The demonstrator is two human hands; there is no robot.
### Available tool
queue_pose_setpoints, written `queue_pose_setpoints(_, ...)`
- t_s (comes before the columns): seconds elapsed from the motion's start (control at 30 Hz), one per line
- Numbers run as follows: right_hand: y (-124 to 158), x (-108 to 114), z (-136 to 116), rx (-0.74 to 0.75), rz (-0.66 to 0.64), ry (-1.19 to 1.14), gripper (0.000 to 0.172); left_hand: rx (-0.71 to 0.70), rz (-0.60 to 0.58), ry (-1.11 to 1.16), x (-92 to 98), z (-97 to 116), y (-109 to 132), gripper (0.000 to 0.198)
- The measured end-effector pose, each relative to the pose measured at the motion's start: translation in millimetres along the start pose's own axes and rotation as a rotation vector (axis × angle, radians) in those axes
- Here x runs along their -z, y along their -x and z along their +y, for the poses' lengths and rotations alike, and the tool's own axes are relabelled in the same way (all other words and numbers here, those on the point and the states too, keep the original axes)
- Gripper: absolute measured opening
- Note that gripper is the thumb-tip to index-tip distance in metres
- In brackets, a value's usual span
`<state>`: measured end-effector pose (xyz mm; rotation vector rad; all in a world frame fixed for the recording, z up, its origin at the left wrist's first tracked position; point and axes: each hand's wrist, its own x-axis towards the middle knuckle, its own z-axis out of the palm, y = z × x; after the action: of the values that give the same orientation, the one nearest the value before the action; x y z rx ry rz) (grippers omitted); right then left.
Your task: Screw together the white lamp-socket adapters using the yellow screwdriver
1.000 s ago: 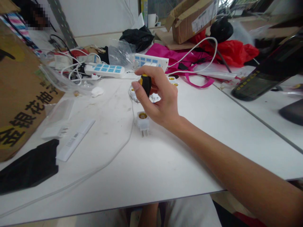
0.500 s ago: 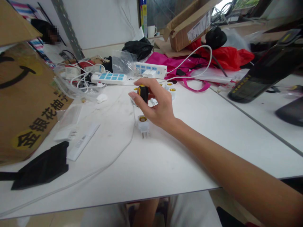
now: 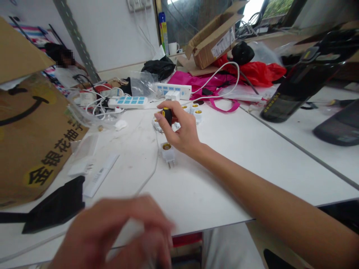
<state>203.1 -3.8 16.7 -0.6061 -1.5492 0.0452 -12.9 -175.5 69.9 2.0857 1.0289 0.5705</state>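
My right hand point(image 3: 185, 130) is closed on a short black-and-yellow object point(image 3: 167, 116), pinched between thumb and fingers; its lower end is hidden, so I cannot tell its kind. Just below the hand, a white plug-in socket point(image 3: 168, 154) with a brass-coloured round opening lies on the white table point(image 3: 224, 179), its prongs toward me. Several similar white sockets point(image 3: 197, 116) are grouped behind the hand, partly covered by it. My left hand point(image 3: 117, 231) is over the table's front edge, fingers bent and smeared by motion; whether it holds anything is unclear.
A thin white cable point(image 3: 151, 173) runs across the table. At left are a cardboard box point(image 3: 30, 138), a black flat piece point(image 3: 56, 205) and a white strip point(image 3: 101, 175). Power strips point(image 3: 127, 102) lie behind. A black bottle point(image 3: 294, 86) stands at right.
My left hand has come up from below the table edge into the lower left. My right hand keeps its hold on the black-and-yellow object. The view has shifted slightly.
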Motion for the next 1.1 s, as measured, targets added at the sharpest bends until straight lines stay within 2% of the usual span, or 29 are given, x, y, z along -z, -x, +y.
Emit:
queue_pose_setpoints(0.03, 0, 0, 0, -0.004, 0.005, -0.004, 0.021, -0.008, 0.106, -0.008, 8.3, -8, -19, 0.029)
queue_pose_setpoints(0.1, -1, 0, 0, -0.004, 0.015, -0.009, 0.02, -0.047, 0.405, -0.069, 16.9, -27, -61, 0.018)
queue_pose_setpoints(0.13, -1, 0, 1, -0.001, 0.021, -0.01, 0.02, -0.093, 0.461, -0.117, 17.9, -36, -81, 0.023)
queue_pose_setpoints(0.23, -2, 0, 3, 0.011, 0.035, -0.023, 0.019, -0.154, 0.399, -0.189, 12.9, -60, -124, 0.046)
queue_pose_setpoints(0.3, -2, 1, 5, 0.006, 0.026, -0.027, 0.022, -0.163, 0.311, -0.185, 7.0, -70, -138, 0.043)
queue_pose_setpoints(0.4, -4, 3, 7, -0.015, -0.006, -0.003, 0.03, -0.19, 0.202, -0.115, -0.9, -80, -145, 0.025)
queue_pose_setpoints(0.5, -4, 4, 7, -0.047, -0.009, 0.024, 0.028, -0.243, 0.216, -0.048, -6.5, -88, -146, 0.017)
queue_pose_setpoints(0.63, 0, 1, 7, -0.086, 0.002, -0.016, 0.022, -0.249, 0.276, -0.006, -10.8, -96, -142, 0.02)
queue_pose_setpoints(0.9, 3, -3, 8, -0.145, 0.009, -0.151, 0.029, -0.302, 0.276, -0.015, -11.5, -101, -134, 0.018)
queue_pose_setpoints(1.1, -1, -1, 1, -0.022, 0.062, -0.053, 0.014, -0.363, 0.281, -0.057, -11.2, -101, -133, 0.016)
